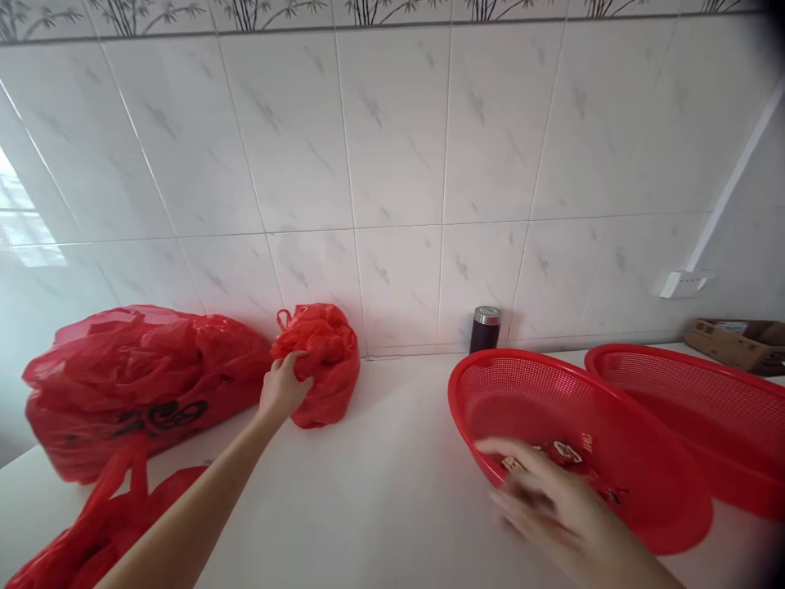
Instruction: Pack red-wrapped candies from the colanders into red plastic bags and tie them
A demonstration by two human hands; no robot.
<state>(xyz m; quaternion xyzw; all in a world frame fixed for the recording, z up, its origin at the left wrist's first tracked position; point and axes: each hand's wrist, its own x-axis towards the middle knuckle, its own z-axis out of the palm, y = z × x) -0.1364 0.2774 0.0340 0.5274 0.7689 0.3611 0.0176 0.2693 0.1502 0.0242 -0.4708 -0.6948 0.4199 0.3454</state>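
Note:
My left hand [285, 388] reaches forward with its fingers closed on the gathered top of a small, filled red plastic bag [331, 393] near the tiled wall. My right hand [545, 499] is somewhat blurred at the near left rim of a red plastic basket [656, 499]. Its index finger stretches out over the rim, the other fingers are loosely bent apart, and nothing shows between them. Inside the basket lie several small red packets [564, 452], partly hidden by this hand.
A large stuffed red bag [147, 384] stands at the left, with another red bag [104, 532] in front. A second red basket [724, 425], a dark bottle [485, 331] and a cardboard box [736, 343] occupy the right of the white table [343, 507].

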